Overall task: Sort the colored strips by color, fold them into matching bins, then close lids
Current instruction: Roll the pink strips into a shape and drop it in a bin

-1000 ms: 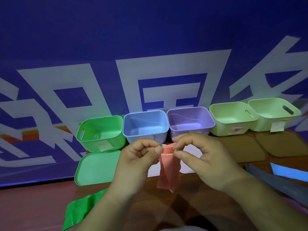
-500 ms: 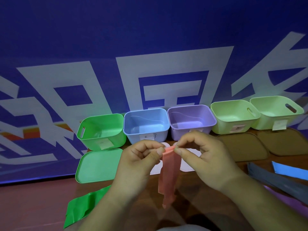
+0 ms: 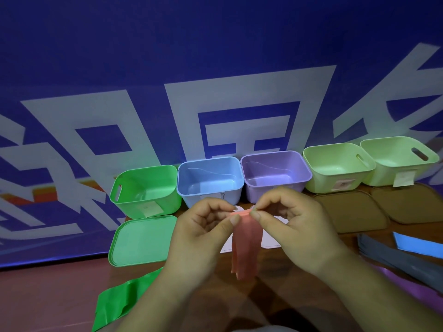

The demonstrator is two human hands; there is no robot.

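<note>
Pink strip [image 3: 245, 245] now hangs doubled, top edges brought together since a second ago, left hand [image 3: 203, 233] and right hand [image 3: 294, 231] both pinching it, so the fold is probably nearly bin-ready.

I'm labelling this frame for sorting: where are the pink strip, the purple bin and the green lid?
pink strip [image 3: 245, 238], head view, middle of the hanging part.
purple bin [image 3: 275, 166], head view, inner back wall.
green lid [image 3: 141, 240], head view, flat top.

Blue banner [image 3: 215, 44] with big white characters filled far side; brown table [image 3: 48, 295] lay near; light dim.
</note>
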